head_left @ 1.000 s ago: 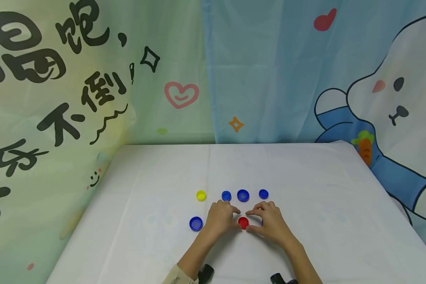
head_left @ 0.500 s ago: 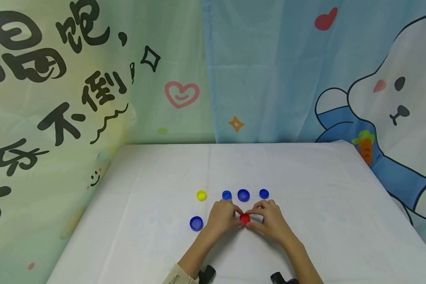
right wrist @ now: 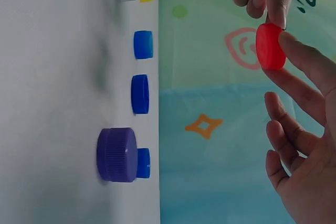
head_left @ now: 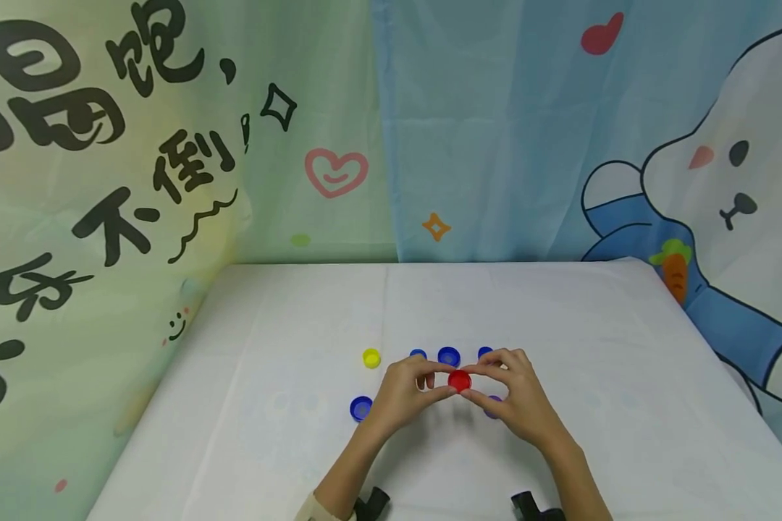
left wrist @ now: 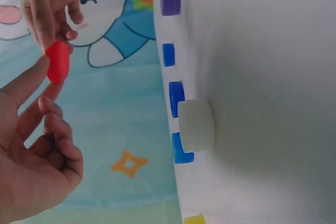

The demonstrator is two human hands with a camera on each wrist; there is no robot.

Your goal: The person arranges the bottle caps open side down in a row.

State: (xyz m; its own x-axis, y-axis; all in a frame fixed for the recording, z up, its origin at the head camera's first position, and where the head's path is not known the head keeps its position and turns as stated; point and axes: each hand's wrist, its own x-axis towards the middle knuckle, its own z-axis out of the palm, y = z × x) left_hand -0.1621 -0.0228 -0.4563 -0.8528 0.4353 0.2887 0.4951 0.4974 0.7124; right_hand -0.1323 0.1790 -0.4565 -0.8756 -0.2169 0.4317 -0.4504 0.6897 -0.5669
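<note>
A red bottle cap (head_left: 459, 381) is held up off the table between both hands. The left hand (head_left: 400, 394) pinches its left side between thumb and index finger. From the opposite side, the right hand (head_left: 524, 398) grips it with thumb and index finger. Both wrist views show the red cap on its edge in the fingertips. A purple ribbed cap (right wrist: 116, 155) lies below the right hand, partly covered in the head view. Behind the hands are several blue caps (head_left: 449, 357). A whitish cap (left wrist: 197, 125) is visible in the left wrist view.
A yellow cap (head_left: 371, 358) lies at the back left of the group, and a larger blue cap (head_left: 361, 409) sits left of the left forearm. White cloth covers the table (head_left: 287, 311). A printed curtain (head_left: 456, 130) hangs behind the far edge.
Both hands have closed on the red cap and lifted it off the table, moving slightly right and away. More of the purple cap shows; the back blue caps are now partly covered.
</note>
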